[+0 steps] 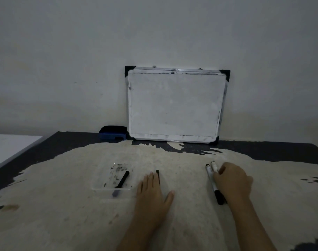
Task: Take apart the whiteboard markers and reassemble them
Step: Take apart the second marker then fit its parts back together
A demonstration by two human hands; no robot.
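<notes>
Two markers point(213, 180) lie lengthwise under your right hand point(233, 180), fingers curled on them; left hand point(152, 193) rests flat, empty.

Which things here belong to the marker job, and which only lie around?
Part of the job:
- whiteboard markers beside the right hand
- black marker part in the clear tray
- thin black piece by the left hand

Lying about:
- whiteboard leaning on the wall
- blue eraser
</notes>
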